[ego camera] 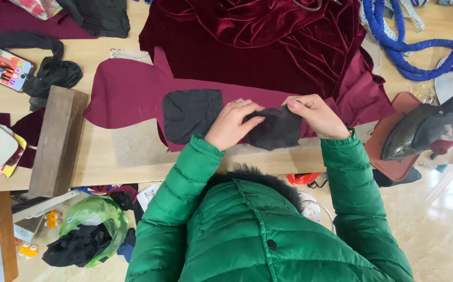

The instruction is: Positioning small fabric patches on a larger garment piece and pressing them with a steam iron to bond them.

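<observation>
Green quilted jacket sleeves (pixel 195 172) reach over the near table edge; both hands pinch one dark grey fabric piece.

Left hand (pixel 231 124) and right hand (pixel 318 116) each grip the small dark grey fabric piece (pixel 276 129) between thumb and fingers, held just above the pale wooden table (pixel 132 151). Just left lies a second, flat dark grey fabric patch (pixel 192 114) on a maroon cut cloth panel (pixel 127 94). Beyond, crumpled dark red velvet (pixel 258 36). A black iron (pixel 419 130) rests well to the right.
</observation>
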